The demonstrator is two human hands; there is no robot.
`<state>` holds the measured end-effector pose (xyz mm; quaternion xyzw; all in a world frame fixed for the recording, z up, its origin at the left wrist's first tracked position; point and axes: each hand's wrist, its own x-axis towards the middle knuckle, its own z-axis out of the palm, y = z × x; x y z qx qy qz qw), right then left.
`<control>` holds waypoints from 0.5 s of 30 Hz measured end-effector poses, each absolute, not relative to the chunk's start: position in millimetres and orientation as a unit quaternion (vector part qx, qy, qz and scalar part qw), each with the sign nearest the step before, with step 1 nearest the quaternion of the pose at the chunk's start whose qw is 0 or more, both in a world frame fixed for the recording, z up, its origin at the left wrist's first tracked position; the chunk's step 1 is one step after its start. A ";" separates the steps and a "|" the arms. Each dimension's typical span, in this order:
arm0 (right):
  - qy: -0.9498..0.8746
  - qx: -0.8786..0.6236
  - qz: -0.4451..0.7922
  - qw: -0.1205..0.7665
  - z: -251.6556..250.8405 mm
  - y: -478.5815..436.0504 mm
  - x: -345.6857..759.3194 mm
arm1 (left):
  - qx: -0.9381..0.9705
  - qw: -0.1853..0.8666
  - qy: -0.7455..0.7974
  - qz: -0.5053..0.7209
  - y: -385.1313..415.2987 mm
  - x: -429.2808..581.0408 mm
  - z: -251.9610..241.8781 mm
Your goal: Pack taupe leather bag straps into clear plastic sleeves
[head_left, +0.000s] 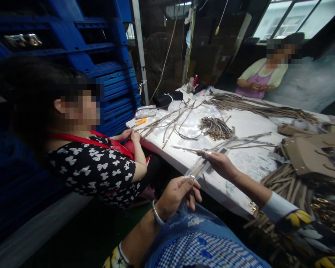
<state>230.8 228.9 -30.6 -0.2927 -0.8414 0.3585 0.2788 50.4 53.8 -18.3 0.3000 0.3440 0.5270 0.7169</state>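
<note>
Off the near edge of the worktop (245, 126), at 6 o'clock in my view, both hands hold one thing in the air above the lap: a tan strap (202, 168) inside a clear plastic sleeve (192, 173).

Left hand (174, 195): fingers closed, thumb and forefinger pinching the sleeve's near end. Right hand (220, 163): fingers closed around the far end, at about 1 o'clock from the left. The strap spans the gap between them and is clear of the worktop.

Around it: a bundle of straps (216, 128) at 12 o'clock from the right hand. Brown paper bags (304, 156) are at 3 o'clock. A co-worker's hands (131, 136) are at 10 o'clock, with orange scissors (141, 121) just beyond them. A second person (261, 76) is at the far end.

Risks, as I judge them: the left-hand pinch is on thin, slick plastic. If it loosens, the strap could slide out and drop past the worktop edge to the floor. Loose straps lie close to the right hand, so a sweep that way could snag them.
</note>
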 end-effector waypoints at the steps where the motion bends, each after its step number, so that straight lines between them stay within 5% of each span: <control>1: -0.828 -0.315 0.361 0.292 -33.2 229.0 230.7 | 0.292 0.718 0.353 0.524 53.1 49.7 -19.5; 9: -0.474 -0.419 0.601 0.488 -26.0 250.8 232.5 | 0.294 0.752 0.365 0.463 36.9 49.2 -35.2; 15: -0.627 -0.429 0.409 0.506 -36.3 249.7 252.7 | 0.291 0.754 0.370 0.458 37.9 43.0 -32.6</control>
